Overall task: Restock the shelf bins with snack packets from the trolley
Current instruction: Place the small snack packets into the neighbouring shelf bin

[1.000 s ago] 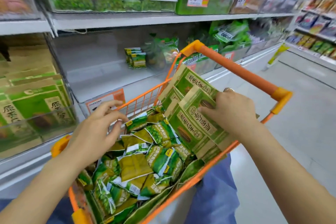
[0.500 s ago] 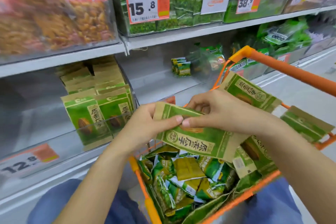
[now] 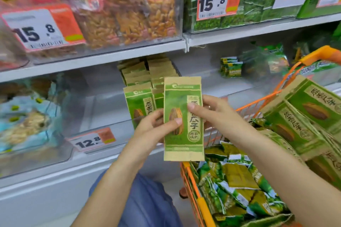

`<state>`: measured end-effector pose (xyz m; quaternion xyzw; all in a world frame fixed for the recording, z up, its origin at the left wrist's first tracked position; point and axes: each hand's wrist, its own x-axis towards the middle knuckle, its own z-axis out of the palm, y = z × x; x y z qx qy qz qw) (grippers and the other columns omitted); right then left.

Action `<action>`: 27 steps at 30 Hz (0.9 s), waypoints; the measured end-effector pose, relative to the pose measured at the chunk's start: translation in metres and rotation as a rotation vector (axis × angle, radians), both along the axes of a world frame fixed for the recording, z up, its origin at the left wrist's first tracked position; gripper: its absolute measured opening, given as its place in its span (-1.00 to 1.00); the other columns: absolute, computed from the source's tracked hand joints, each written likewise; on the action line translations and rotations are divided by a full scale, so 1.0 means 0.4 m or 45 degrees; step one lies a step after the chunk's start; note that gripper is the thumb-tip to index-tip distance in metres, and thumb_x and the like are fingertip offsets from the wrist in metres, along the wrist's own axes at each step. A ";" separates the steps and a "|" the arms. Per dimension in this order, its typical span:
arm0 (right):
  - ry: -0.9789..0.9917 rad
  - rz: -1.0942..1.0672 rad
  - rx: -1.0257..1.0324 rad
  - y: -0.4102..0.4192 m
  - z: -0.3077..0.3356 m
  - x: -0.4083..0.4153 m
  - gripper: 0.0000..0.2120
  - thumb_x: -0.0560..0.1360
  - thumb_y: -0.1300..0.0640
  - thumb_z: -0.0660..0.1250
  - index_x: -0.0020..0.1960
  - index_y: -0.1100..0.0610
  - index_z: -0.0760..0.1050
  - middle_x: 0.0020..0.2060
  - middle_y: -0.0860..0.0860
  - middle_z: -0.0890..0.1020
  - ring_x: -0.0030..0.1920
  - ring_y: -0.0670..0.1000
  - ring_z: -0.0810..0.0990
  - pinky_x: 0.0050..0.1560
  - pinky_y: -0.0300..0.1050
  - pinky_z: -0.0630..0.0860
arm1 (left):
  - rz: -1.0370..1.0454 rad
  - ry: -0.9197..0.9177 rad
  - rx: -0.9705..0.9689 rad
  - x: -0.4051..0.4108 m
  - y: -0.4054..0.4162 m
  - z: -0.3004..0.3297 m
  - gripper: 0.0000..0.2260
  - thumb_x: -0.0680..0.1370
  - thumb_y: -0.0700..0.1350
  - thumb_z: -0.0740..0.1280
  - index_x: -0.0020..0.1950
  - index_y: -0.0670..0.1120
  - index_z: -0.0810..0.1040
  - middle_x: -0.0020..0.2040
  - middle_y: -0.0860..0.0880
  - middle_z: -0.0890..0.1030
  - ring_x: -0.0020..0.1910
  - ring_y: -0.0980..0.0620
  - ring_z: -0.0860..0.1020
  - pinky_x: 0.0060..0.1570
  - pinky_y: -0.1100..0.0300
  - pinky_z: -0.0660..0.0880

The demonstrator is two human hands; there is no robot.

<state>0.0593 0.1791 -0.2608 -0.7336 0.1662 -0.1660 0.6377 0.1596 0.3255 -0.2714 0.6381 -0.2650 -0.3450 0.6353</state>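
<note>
Both hands met on one green-and-kraft seed packet (image 3: pixel 183 118), held upright and facing you. Your left hand (image 3: pixel 156 129) gripped its left edge, thumb laid across the printed seed, fingers curled behind. Your right hand (image 3: pixel 214 116) pinched the right edge, thumb on the front panel and the rest behind.

Just beyond your left hand stood the rows of matching packets (image 3: pixel 142 86) in the clear shelf bin (image 3: pixel 103 108), the 12.8 price tag (image 3: pixel 94 140) on its front lip below and to the left of that hand. Under and beside your right forearm sat the orange trolley (image 3: pixel 191 188), with more large packets (image 3: pixel 310 116) propped against its far side and small green packets (image 3: pixel 238 180) heaped in the bottom.

From there, I judged the main risk to be the bin's front wall: a packet brought in too low could have caught on it and creased or slipped out. Pushed hard against the front row, it might have toppled those standing packets backward. Your right forearm was also close to the propped stack, which a careless swing could have knocked over.
</note>
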 end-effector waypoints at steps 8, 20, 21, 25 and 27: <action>-0.119 -0.292 -0.491 0.021 0.020 0.107 -0.82 0.57 -0.10 0.24 0.14 -0.12 0.48 -0.03 -0.28 0.57 0.04 -0.31 0.51 0.00 -0.37 0.40 | 0.580 -0.510 -0.277 0.160 0.081 0.053 -0.77 0.42 -0.26 0.45 -0.04 0.03 0.56 -0.16 0.14 0.68 -0.11 0.17 0.62 -0.13 0.33 0.52; -0.015 -0.448 -0.630 -0.033 -0.083 0.131 -0.72 0.60 0.01 0.21 0.30 0.03 0.42 0.18 -0.11 0.47 0.28 -0.06 0.39 0.17 -0.19 0.28 | 0.481 -0.974 0.611 0.259 0.052 -0.081 -0.75 0.48 0.10 0.40 0.04 -0.01 0.52 0.00 0.05 0.54 -0.02 0.09 0.49 -0.06 0.18 0.37; 0.001 -0.447 -0.632 -0.040 -0.088 0.133 -0.69 0.60 0.00 0.21 0.33 0.03 0.39 0.22 -0.09 0.48 0.30 -0.05 0.38 0.19 -0.17 0.29 | 0.509 -1.066 0.657 0.263 0.052 -0.078 -0.71 0.49 0.13 0.37 0.05 -0.05 0.56 0.04 0.02 0.51 -0.02 0.08 0.45 -0.08 0.19 0.32; 0.216 -0.373 -0.768 -0.067 -0.103 0.144 -0.55 0.61 -0.13 0.11 0.43 0.05 0.29 0.28 0.00 0.51 0.29 0.05 0.43 0.21 -0.04 0.34 | 0.363 -0.839 0.767 0.309 0.052 -0.075 -0.70 0.48 0.14 0.41 0.08 -0.03 0.56 0.02 0.02 0.61 0.02 -0.01 0.56 0.03 0.10 0.50; 0.360 -0.346 -0.913 -0.072 -0.119 0.151 -0.50 0.61 -0.17 0.04 0.44 0.08 0.28 0.11 0.05 0.61 0.19 0.14 0.50 0.18 0.00 0.34 | 0.355 -0.668 0.733 0.318 0.043 -0.070 -0.59 0.45 0.10 0.46 0.18 -0.06 0.46 0.03 -0.06 0.63 0.01 -0.06 0.60 -0.03 0.05 0.57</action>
